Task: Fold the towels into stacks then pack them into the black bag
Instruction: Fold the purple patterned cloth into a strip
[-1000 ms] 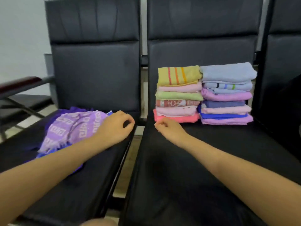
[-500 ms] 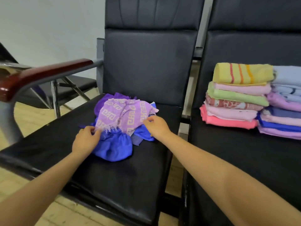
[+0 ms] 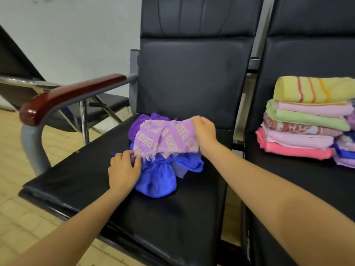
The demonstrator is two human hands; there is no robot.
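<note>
A lilac towel with a peach key pattern [image 3: 165, 138] lies on top of a crumpled pile on the left chair seat [image 3: 80, 169]. Under it are a blue towel [image 3: 157, 179] and a purple towel [image 3: 138, 123]. My right hand [image 3: 204, 132] grips the lilac towel's far right corner and lifts it a little. My left hand [image 3: 124, 169] pinches its fringed near-left edge. A stack of folded towels [image 3: 307, 118], yellow striped on top and coral at the bottom, stands on the right chair. No black bag is in view.
A second folded stack [image 3: 345, 150] shows at the right edge. The left chair has a red-brown wooden armrest [image 3: 65, 96] on a grey metal frame. Another black seat [image 3: 103, 106] stands behind it. Wood-pattern floor [image 3: 17, 208] lies to the left.
My view swung left from the folded stacks to the crumpled pile. Both hands moved onto the lilac towel; the right hand has risen to its far corner and lifted it.
</note>
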